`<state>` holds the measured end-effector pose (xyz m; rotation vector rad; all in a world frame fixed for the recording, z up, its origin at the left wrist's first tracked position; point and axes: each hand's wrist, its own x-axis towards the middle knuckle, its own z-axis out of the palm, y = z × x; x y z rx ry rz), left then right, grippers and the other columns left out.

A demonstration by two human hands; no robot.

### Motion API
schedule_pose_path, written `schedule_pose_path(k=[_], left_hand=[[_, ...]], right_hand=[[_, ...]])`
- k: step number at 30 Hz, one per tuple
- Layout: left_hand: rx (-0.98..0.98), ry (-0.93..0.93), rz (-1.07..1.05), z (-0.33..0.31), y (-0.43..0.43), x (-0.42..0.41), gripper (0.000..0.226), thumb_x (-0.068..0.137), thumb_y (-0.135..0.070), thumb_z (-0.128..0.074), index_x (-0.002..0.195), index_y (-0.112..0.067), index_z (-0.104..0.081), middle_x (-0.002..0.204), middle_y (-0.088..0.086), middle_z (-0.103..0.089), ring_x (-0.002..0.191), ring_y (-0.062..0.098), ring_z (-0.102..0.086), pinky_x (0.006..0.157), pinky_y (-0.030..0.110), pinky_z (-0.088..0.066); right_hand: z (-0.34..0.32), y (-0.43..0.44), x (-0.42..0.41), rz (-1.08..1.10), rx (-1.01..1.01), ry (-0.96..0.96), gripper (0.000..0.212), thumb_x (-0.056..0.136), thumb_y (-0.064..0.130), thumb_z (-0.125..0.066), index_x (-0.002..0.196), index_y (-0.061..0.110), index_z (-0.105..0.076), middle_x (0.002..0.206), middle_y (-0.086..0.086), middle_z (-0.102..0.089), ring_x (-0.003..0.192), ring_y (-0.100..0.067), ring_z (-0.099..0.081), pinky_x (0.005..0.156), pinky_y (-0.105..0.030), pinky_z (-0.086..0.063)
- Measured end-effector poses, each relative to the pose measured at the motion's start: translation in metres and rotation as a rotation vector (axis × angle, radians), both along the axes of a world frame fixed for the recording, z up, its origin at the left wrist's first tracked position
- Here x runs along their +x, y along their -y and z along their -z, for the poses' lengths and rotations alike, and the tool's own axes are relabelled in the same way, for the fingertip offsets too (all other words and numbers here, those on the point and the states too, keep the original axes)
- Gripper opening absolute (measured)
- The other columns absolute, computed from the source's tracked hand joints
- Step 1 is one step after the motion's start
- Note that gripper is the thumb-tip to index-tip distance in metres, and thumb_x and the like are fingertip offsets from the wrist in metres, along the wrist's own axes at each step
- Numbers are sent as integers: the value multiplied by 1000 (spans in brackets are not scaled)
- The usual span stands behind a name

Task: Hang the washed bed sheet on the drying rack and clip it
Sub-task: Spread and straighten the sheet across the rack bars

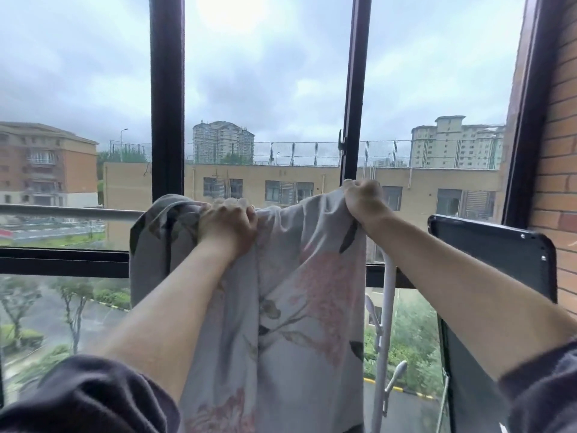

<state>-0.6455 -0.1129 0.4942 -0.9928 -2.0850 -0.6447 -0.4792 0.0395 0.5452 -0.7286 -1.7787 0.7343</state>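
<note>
A pale grey bed sheet (pixel 299 307) with pink flowers and dark leaves hangs in front of the window, draped over a horizontal grey rail (pixel 68 212). A bunched fold of it droops at the left. My left hand (pixel 228 223) grips the sheet's top edge where it lies over the rail. My right hand (pixel 363 196) holds the top right corner of the sheet, raised a little higher. A white upright pole of the rack (pixel 385 323) stands just right of the sheet. The rail is hidden under the cloth between my hands. No clips are in view.
Black window frame bars (pixel 167 98) stand behind the rail, with a handle on the right bar (pixel 342 143). A dark flat panel (pixel 493 264) leans at the right against a brick wall (pixel 559 170). Buildings and a street lie outside.
</note>
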Motion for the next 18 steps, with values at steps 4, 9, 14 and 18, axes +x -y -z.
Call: schedule_pose_path(k=[4,9,14,18], left_hand=[[3,-22,1,2,-3,3,39,95,-33,-26,97,-14,-60,110,9,-64,104,28,-55,93,40,-37],[-14,-29,-24,4,-9,2,39,95,-33,-26,97,-12,-59,109,10,-64,103,29,-54,92,40,-36],[-8,-8,78,1,-4,-2,32,95,-30,-29,95,-12,-56,108,10,-63,103,28,-52,93,40,-33],[58,-113,75,11,29,-19,27,95,-27,-33,100,-14,-56,107,10,-62,102,29,-53,96,42,-33]], right_hand=[[-4,-8,-6,233,207,383,20,94,24,-46,79,12,-54,72,-3,-53,75,-26,-58,65,-33,-42],[16,6,-5,320,544,494,31,89,16,-48,119,10,-47,113,-7,-54,103,-27,-52,91,-41,-40],[24,33,-33,-61,658,738,48,99,47,-24,85,18,-60,94,-5,-64,87,-24,-60,77,-35,-46],[39,35,-50,120,793,665,56,98,51,-19,82,16,-60,89,-9,-66,87,-27,-60,81,-37,-44]])
